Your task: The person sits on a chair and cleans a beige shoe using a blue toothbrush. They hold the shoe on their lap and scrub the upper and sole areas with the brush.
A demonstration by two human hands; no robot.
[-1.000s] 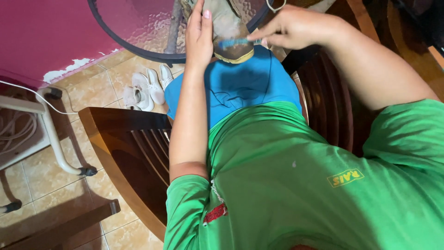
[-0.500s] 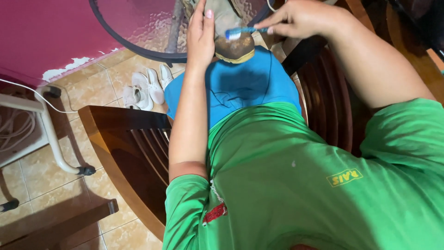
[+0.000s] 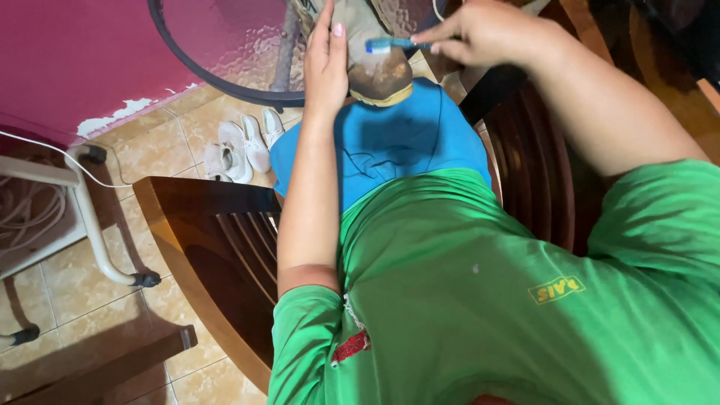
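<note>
A dirty tan shoe (image 3: pixel 375 64) rests heel-down on my blue shorts (image 3: pixel 405 142), near the top of the head view. My left hand (image 3: pixel 328 60) lies flat against the shoe's left side and holds it steady. My right hand (image 3: pixel 480 34) pinches a blue toothbrush (image 3: pixel 394 45) whose bristle end lies across the shoe's heel. The upper part of the shoe is cut off by the frame's top edge.
A round glass table (image 3: pixel 225 52) stands ahead. A pair of white shoes (image 3: pixel 240 146) lies on the tiled floor beneath it. Dark wooden chairs (image 3: pixel 217 240) flank me, a white metal frame (image 3: pixel 90 217) with cords stands left, by a magenta wall (image 3: pixel 67 67).
My right hand has brought the blue toothbrush into view and laid it across the shoe's heel. The left hand has stayed on the shoe.
</note>
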